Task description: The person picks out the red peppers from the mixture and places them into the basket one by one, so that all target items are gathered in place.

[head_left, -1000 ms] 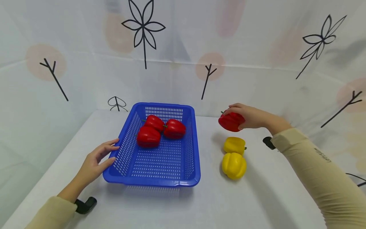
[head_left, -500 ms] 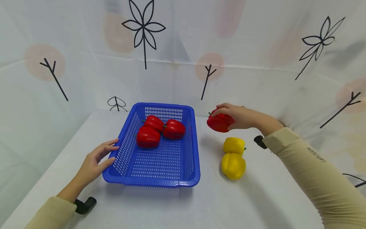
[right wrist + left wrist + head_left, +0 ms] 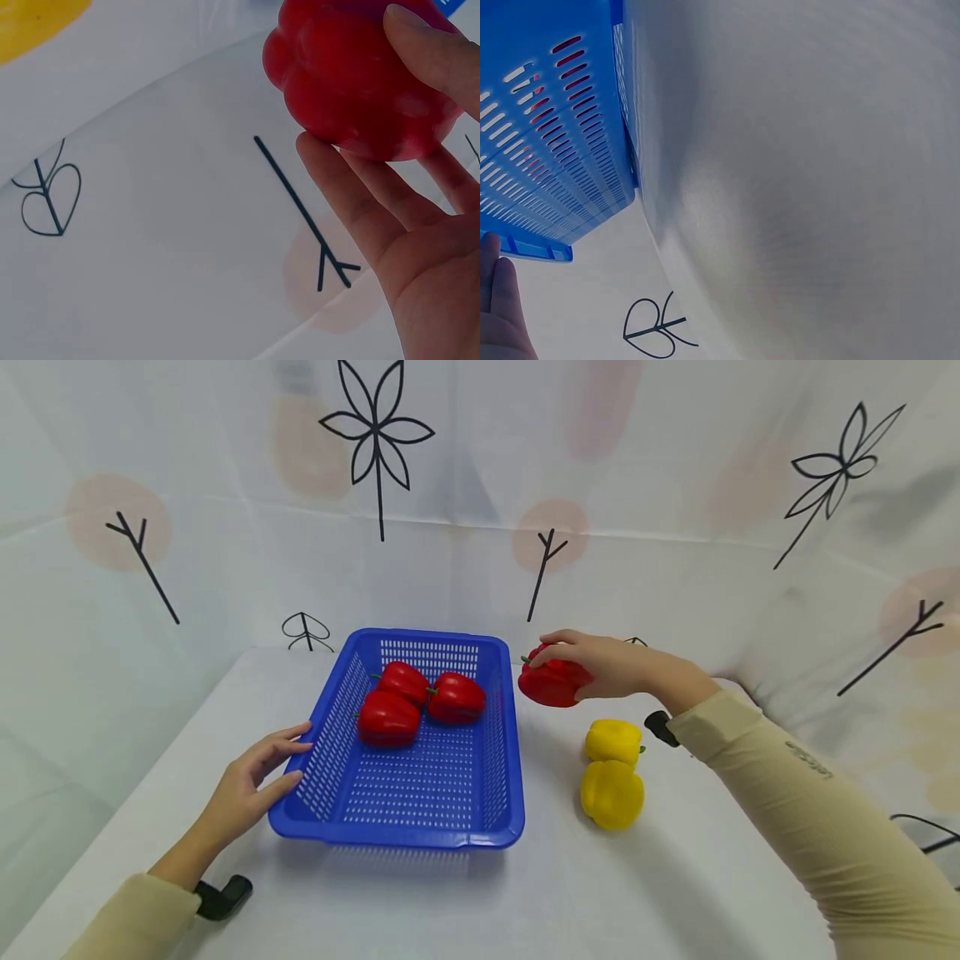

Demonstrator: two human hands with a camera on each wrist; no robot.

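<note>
My right hand (image 3: 611, 665) grips a red bell pepper (image 3: 553, 683) in the air, just right of the blue basket (image 3: 420, 838). The right wrist view shows the thumb on one side of this pepper (image 3: 360, 82) and the fingers on the other. My left hand (image 3: 243, 789) touches the basket's left rim with its fingers spread and relaxed. Inside the basket lie three red bell peppers: one at the back (image 3: 403, 681), one at the right (image 3: 457, 699) and one in front (image 3: 388, 720).
Two yellow bell peppers, a farther one (image 3: 613, 742) and a nearer one (image 3: 612, 795), touch each other on the white table (image 3: 555, 902) right of the basket. A white patterned cloth (image 3: 465, 477) hangs behind the table.
My right hand has carried the red bell pepper leftward, from above and behind the yellow peppers to near the basket's right rim. My left hand and the basket stay in place.
</note>
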